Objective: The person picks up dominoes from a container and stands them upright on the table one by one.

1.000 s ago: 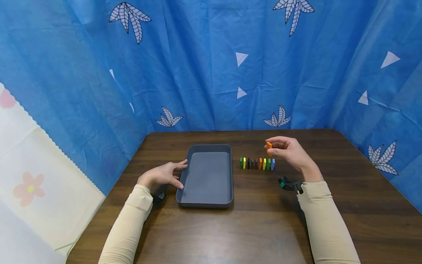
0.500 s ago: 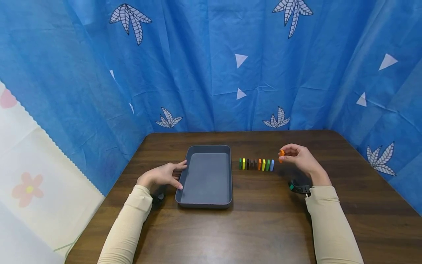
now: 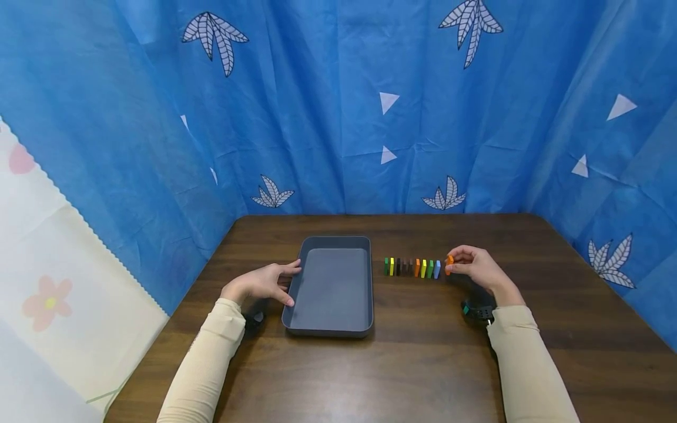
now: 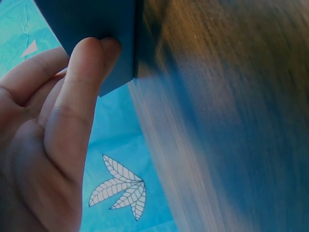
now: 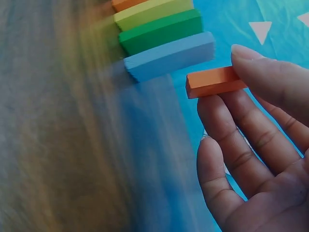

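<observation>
My right hand pinches an orange domino block between thumb and fingertips, just right of a standing row of coloured domino blocks. In the right wrist view the orange block is held apart from the light blue domino that ends the row; a green domino stands beside the blue one. My left hand, thumb and fingers spread, touches the left side of a dark grey rectangular tray. From the left wrist, the thumb and a fingertip rest against the tray's outer wall.
The row runs leftward through orange, brown and black to a yellow domino and a dark green domino near the tray's right side. All this is on a brown wooden table. A blue patterned curtain hangs behind it.
My right hand has carried the orange domino rightward past the row's end, then lowered it toward the table beside the blue one. The left hand and tray stay in place.
</observation>
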`<action>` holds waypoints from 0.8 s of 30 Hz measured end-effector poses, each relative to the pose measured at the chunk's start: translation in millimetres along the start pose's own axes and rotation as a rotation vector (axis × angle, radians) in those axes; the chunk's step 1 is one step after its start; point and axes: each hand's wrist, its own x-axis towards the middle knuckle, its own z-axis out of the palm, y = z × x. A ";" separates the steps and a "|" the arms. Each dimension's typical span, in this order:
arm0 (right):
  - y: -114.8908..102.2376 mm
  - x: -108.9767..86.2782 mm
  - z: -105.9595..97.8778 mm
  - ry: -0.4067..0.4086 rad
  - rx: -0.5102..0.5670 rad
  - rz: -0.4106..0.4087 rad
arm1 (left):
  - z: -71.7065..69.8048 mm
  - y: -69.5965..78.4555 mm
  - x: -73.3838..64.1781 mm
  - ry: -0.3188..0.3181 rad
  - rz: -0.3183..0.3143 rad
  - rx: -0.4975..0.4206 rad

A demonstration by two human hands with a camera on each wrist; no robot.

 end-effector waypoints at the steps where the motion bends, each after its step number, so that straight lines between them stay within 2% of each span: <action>1: 0.9 0.5 1.3 -0.002 0.000 0.000 | 0.4 -0.4 0.3 -0.002 0.002 -0.004; 4: 2.4 2.3 5.2 -0.012 -0.004 0.002 | 0.8 -0.1 -0.7 -0.002 -0.001 -0.029; 11: 4.7 2.0 11.0 -0.030 -0.008 0.049 | 1.4 -0.8 -1.2 -0.004 -0.002 -0.005; 24: 8.2 5.8 15.7 -0.024 -0.021 0.035 | 1.0 -0.6 -1.0 0.002 -0.008 -0.002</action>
